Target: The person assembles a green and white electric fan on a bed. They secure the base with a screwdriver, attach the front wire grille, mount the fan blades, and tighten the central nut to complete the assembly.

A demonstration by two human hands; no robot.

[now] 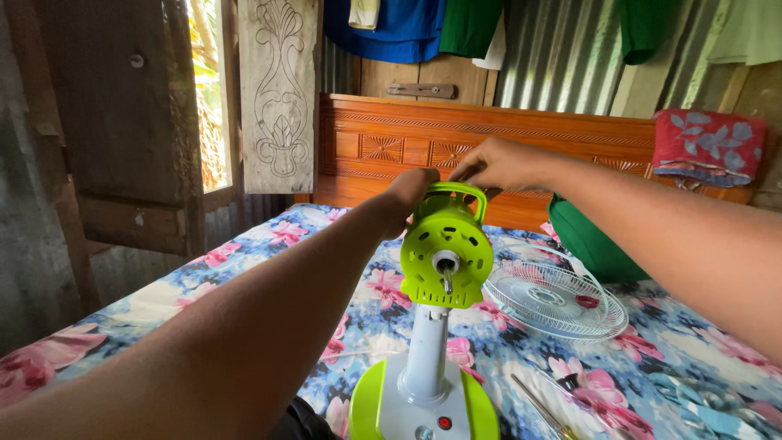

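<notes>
A small table fan stands on the bed with its grille off: a lime green motor head [446, 254] with a bare metal shaft, a pale grey neck [427, 350] and a green and grey base [423, 407]. My left hand [413, 194] reaches behind the left top of the motor head and touches it; its fingers are hidden. My right hand [497, 163] pinches the green carry handle [458, 192] at the top from the right.
A white wire fan grille [556, 298] lies on the floral bedsheet [244, 261] to the right of the fan. A screwdriver [544, 414] lies near the base. Behind are a green pillow [588, 243], a carved wooden headboard [391, 147] and an open window [210, 98].
</notes>
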